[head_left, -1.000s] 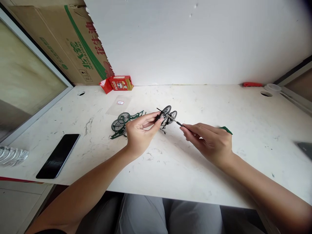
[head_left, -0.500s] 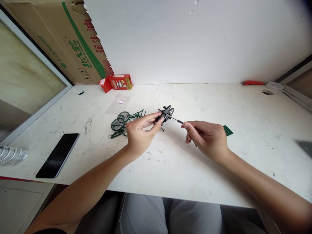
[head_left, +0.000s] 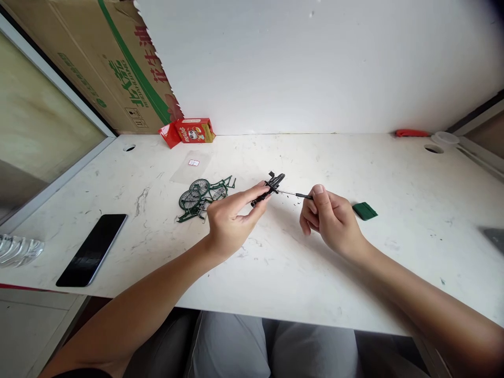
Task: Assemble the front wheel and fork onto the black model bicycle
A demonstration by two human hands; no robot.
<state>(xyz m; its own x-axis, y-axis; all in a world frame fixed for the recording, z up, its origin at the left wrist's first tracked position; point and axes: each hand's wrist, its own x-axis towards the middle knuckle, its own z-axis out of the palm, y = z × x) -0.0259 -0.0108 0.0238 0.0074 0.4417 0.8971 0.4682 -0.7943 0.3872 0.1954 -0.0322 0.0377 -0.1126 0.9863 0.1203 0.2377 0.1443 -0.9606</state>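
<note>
Between its thumb and fingers my left hand holds a small black model bicycle part with a wheel, raised over the middle of the table. My right hand pinches the dark handle of a thin screwdriver. The metal shaft points left, and its tip is at or close to the black part; contact is too small to tell. Green model bicycle pieces, with spoked wheels, lie just left of my left hand. A small green piece rests to the right of my right hand.
A black phone and a clear ridged plastic object are at the left. Behind are a clear bag, a red box and a carton. A red object and a round lid are at the back right.
The black part has been turned in my left hand, so its wheel appears narrower. My right hand has shifted slightly right with the screwdriver, now nearly level, uncovering more of the small green piece.
</note>
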